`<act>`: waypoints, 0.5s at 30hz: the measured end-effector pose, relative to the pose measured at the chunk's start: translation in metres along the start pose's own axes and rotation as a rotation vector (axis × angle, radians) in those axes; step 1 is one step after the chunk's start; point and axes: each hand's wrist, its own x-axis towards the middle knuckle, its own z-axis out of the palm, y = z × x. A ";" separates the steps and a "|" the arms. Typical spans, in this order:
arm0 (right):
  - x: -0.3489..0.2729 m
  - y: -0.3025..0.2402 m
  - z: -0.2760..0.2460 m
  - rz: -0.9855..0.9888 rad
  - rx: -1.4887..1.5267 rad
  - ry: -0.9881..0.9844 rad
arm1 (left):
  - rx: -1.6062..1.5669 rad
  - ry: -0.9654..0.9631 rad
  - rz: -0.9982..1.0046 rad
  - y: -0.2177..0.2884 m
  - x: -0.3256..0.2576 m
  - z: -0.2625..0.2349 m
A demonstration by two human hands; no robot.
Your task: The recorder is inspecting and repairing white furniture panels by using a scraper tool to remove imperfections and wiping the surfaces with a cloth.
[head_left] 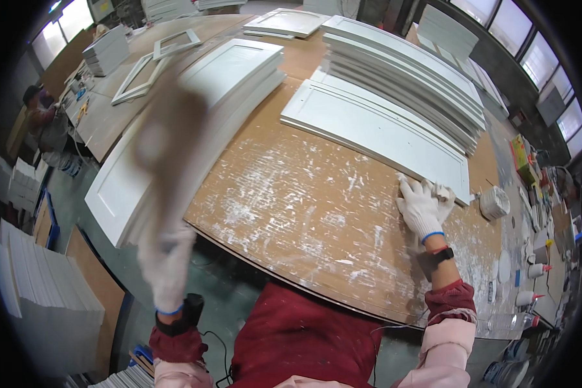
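Observation:
My left hand (166, 268), in a white knit glove, is closed round the lower end of a long brown object (174, 139). It rises in front of the left stack of white panels (119, 187), too smeared by motion for its kind to show. My right hand (424, 204), also gloved, is at the near right edge of a white framed panel (375, 126) lying flat. Its fingers are bent around something small and pale that I cannot make out. Just right of this hand stands a small white tub (495, 203).
The brown board tabletop (291, 213) is streaked with white. Behind the near panel rises a stack of white panels (401, 71). Bottles and tools (537, 271) crowd the right edge. Panels (52, 304) stand at the lower left. Another person (45, 119) works at the far left.

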 end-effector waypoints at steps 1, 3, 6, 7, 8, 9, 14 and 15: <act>-0.013 0.016 0.009 0.070 0.125 -0.062 | -0.022 -0.163 0.139 -0.006 0.002 0.018; -0.039 0.039 0.016 0.143 0.254 -0.126 | 0.063 -0.416 0.282 0.004 0.008 0.048; -0.077 0.068 0.009 0.181 0.191 -0.133 | 0.207 -0.637 0.333 0.037 0.020 0.097; -0.086 0.078 0.006 0.238 0.199 -0.186 | 0.248 -0.750 0.373 0.040 0.025 0.112; -0.097 0.090 0.006 0.301 0.206 -0.240 | 0.245 -0.769 0.383 0.039 0.031 0.128; -0.109 0.106 0.007 0.336 0.189 -0.236 | 0.196 -0.775 0.413 0.035 0.036 0.147; -0.139 0.155 0.010 0.456 0.169 -0.243 | 0.143 -0.823 0.114 0.041 0.072 0.215; -0.140 0.157 0.003 0.400 0.170 -0.104 | 0.098 -0.757 0.101 0.028 0.084 0.231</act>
